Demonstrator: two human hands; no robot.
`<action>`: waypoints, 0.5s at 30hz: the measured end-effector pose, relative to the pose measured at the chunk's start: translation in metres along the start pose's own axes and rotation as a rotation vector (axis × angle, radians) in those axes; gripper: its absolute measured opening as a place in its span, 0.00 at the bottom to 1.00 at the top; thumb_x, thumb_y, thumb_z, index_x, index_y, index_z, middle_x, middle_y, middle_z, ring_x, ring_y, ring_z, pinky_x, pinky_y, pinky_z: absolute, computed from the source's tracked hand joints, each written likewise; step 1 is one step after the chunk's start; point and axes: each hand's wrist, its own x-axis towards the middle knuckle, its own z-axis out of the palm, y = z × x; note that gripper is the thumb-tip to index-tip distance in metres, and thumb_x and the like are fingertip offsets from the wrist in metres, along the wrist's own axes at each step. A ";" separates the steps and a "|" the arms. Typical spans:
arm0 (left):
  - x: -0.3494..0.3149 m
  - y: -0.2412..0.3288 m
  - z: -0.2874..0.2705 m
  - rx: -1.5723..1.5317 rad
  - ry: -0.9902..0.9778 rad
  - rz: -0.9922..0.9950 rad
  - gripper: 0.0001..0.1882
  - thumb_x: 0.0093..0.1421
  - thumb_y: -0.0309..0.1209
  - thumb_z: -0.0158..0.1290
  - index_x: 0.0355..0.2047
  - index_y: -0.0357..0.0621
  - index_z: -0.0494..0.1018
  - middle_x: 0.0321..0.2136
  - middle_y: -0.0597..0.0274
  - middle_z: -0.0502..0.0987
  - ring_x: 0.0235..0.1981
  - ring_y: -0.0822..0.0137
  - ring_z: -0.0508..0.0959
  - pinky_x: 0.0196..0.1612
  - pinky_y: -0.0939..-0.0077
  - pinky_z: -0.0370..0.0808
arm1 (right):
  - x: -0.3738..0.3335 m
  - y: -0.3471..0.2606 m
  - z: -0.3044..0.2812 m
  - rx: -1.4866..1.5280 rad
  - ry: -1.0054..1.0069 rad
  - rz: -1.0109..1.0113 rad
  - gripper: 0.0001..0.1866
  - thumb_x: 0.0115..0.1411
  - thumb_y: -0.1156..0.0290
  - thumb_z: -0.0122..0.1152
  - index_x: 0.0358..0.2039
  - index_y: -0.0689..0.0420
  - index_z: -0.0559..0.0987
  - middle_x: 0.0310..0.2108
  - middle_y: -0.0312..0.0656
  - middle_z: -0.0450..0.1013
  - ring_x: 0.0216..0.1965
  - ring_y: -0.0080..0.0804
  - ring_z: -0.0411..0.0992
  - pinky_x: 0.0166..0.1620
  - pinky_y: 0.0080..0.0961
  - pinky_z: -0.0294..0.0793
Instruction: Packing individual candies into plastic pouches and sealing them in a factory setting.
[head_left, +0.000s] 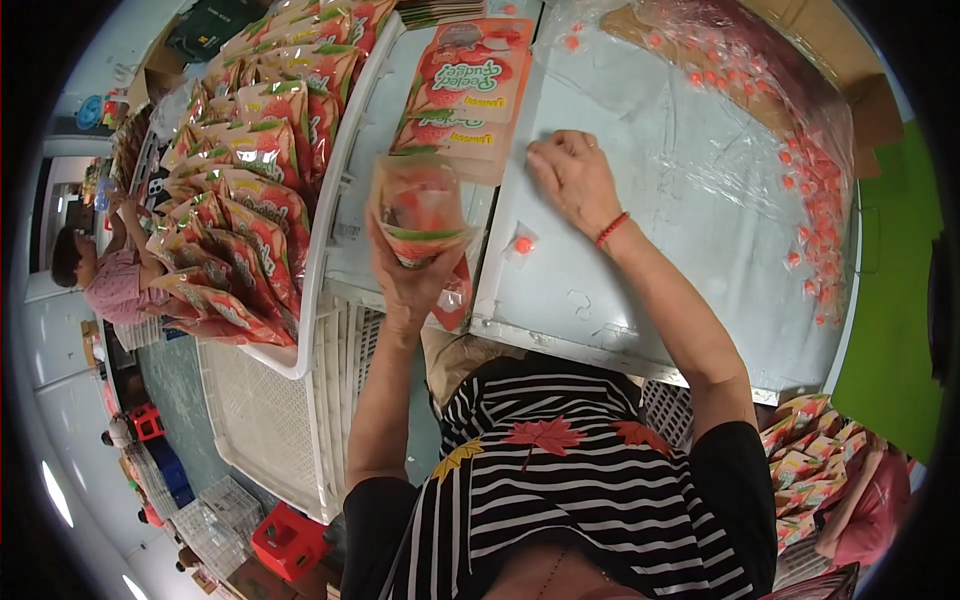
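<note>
The left hand (402, 284) grips while the right hand (579, 182) curls.

– Where's the camera?
– On the person's head, left of 2, facing down over left hand (408, 280) and right hand (580, 182).
– How near?
– Close to the striped top (590, 490); the tabletop (560, 280) lies farther off.

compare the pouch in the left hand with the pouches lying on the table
The held pouch bulges, while the table pouches lie flat. The held pouch is raised in the left hand; the table pouches overlap on the table. Both show red and green colouring.
</note>
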 end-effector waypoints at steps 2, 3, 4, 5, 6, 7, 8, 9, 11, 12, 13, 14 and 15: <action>0.000 -0.001 -0.007 0.040 0.042 0.019 0.55 0.36 0.31 0.72 0.60 0.31 0.50 0.48 0.45 0.67 0.46 0.57 0.71 0.48 0.67 0.71 | -0.006 -0.001 0.011 -0.040 -0.060 -0.096 0.10 0.57 0.66 0.57 0.39 0.54 0.78 0.41 0.45 0.71 0.46 0.44 0.67 0.45 0.38 0.67; -0.003 -0.007 -0.013 0.044 0.039 -0.006 0.55 0.36 0.31 0.72 0.60 0.31 0.50 0.48 0.45 0.67 0.46 0.57 0.71 0.48 0.67 0.71 | -0.014 -0.008 0.009 -0.088 -0.135 -0.117 0.14 0.56 0.63 0.58 0.42 0.53 0.76 0.45 0.46 0.69 0.50 0.46 0.64 0.48 0.43 0.65; -0.006 -0.013 -0.017 0.046 0.034 -0.031 0.55 0.36 0.31 0.72 0.60 0.31 0.50 0.49 0.45 0.67 0.46 0.57 0.71 0.48 0.67 0.71 | -0.022 -0.013 0.008 -0.137 -0.208 -0.138 0.18 0.55 0.60 0.59 0.45 0.52 0.75 0.49 0.46 0.67 0.53 0.48 0.61 0.50 0.48 0.62; -0.010 -0.016 -0.020 0.048 0.038 -0.033 0.55 0.36 0.31 0.72 0.60 0.31 0.50 0.49 0.45 0.67 0.46 0.57 0.71 0.48 0.67 0.71 | -0.029 -0.018 0.005 -0.158 -0.278 -0.108 0.30 0.51 0.49 0.61 0.52 0.51 0.71 0.54 0.49 0.62 0.57 0.53 0.57 0.53 0.56 0.58; -0.013 -0.020 -0.022 -0.021 0.037 -0.089 0.55 0.36 0.31 0.72 0.60 0.32 0.50 0.49 0.45 0.67 0.46 0.56 0.72 0.48 0.67 0.71 | -0.032 -0.028 0.001 -0.156 -0.282 -0.112 0.30 0.51 0.49 0.61 0.52 0.51 0.71 0.54 0.49 0.62 0.57 0.53 0.57 0.53 0.56 0.58; -0.016 -0.022 -0.024 -0.091 0.037 -0.145 0.56 0.36 0.32 0.73 0.60 0.32 0.50 0.49 0.44 0.66 0.46 0.55 0.72 0.48 0.67 0.71 | -0.035 -0.041 -0.004 -0.153 -0.318 -0.076 0.35 0.49 0.45 0.61 0.54 0.50 0.70 0.55 0.51 0.60 0.58 0.56 0.55 0.53 0.59 0.56; -0.016 -0.023 -0.023 -0.094 0.035 -0.145 0.56 0.36 0.32 0.73 0.60 0.32 0.50 0.49 0.44 0.66 0.46 0.55 0.72 0.48 0.67 0.71 | -0.038 -0.050 -0.009 -0.156 -0.351 -0.037 0.39 0.47 0.41 0.61 0.55 0.49 0.69 0.57 0.53 0.58 0.60 0.59 0.53 0.54 0.62 0.54; -0.016 -0.023 -0.022 -0.060 0.026 -0.133 0.56 0.36 0.32 0.73 0.61 0.32 0.49 0.49 0.44 0.67 0.46 0.55 0.72 0.48 0.67 0.71 | -0.045 -0.052 -0.007 -0.164 -0.380 -0.033 0.42 0.44 0.37 0.61 0.56 0.49 0.69 0.58 0.55 0.56 0.61 0.62 0.50 0.55 0.65 0.51; -0.014 -0.021 -0.018 -0.028 0.015 -0.120 0.57 0.35 0.33 0.73 0.61 0.32 0.48 0.49 0.43 0.67 0.46 0.54 0.72 0.48 0.66 0.71 | -0.057 -0.060 -0.001 -0.198 -0.368 -0.048 0.41 0.45 0.36 0.61 0.55 0.48 0.70 0.58 0.55 0.56 0.61 0.62 0.50 0.55 0.66 0.51; -0.013 -0.017 -0.015 -0.037 0.009 -0.096 0.58 0.35 0.33 0.73 0.61 0.32 0.48 0.49 0.43 0.67 0.46 0.54 0.73 0.47 0.66 0.72 | -0.059 -0.063 0.001 -0.228 -0.357 -0.064 0.40 0.45 0.36 0.60 0.54 0.48 0.71 0.58 0.55 0.57 0.61 0.62 0.50 0.54 0.66 0.51; -0.010 -0.013 -0.013 -0.044 0.004 -0.073 0.58 0.35 0.34 0.73 0.61 0.32 0.47 0.49 0.43 0.68 0.46 0.54 0.73 0.47 0.65 0.72 | -0.057 -0.066 0.003 -0.241 -0.261 -0.059 0.31 0.48 0.43 0.61 0.48 0.50 0.75 0.54 0.54 0.61 0.58 0.57 0.55 0.54 0.59 0.55; -0.009 -0.008 -0.013 -0.044 0.004 -0.072 0.58 0.35 0.34 0.73 0.61 0.32 0.47 0.49 0.43 0.68 0.46 0.54 0.73 0.47 0.65 0.72 | -0.055 -0.060 0.006 -0.241 -0.260 -0.059 0.31 0.48 0.43 0.61 0.48 0.50 0.75 0.54 0.54 0.61 0.58 0.57 0.55 0.54 0.59 0.55; -0.005 -0.002 -0.013 -0.008 0.002 0.001 0.58 0.35 0.33 0.73 0.61 0.32 0.47 0.48 0.44 0.68 0.45 0.54 0.74 0.46 0.66 0.73 | -0.050 -0.048 0.010 -0.220 -0.211 -0.075 0.27 0.49 0.47 0.62 0.45 0.50 0.76 0.51 0.52 0.63 0.56 0.54 0.58 0.53 0.55 0.57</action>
